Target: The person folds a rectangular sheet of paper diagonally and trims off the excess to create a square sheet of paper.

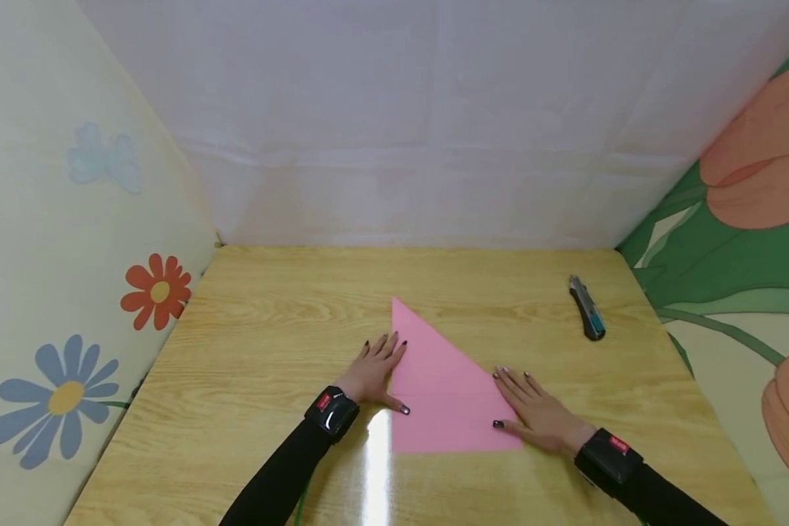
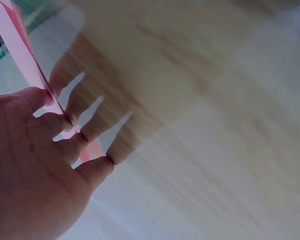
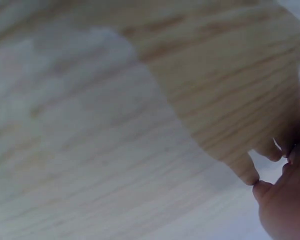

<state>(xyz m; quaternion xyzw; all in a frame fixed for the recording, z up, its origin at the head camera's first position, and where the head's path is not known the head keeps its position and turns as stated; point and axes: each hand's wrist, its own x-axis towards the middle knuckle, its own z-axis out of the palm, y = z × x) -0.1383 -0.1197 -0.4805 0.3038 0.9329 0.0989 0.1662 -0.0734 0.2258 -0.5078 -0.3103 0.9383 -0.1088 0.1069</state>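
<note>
A pink sheet of paper (image 1: pixel 440 394), shaped as a triangle, lies on the table with its tall straight edge to the left and its slanted edge to the right. My left hand (image 1: pixel 373 370) rests at that left edge, fingers spread and thumb over the paper. In the left wrist view the fingertips of this hand (image 2: pixel 40 160) come down along the edge of the pink paper (image 2: pixel 25 55). Over the lower right corner lies my right hand (image 1: pixel 542 416), its fingers extended across the slanted edge. Only part of the right hand (image 3: pixel 290 200) enters the right wrist view.
A utility knife (image 1: pixel 587 308) lies toward the back right of the wooden table (image 1: pixel 269 321). A white cloth backdrop (image 1: pixel 421 131) hangs behind the table. Flower-patterned panels stand along both sides.
</note>
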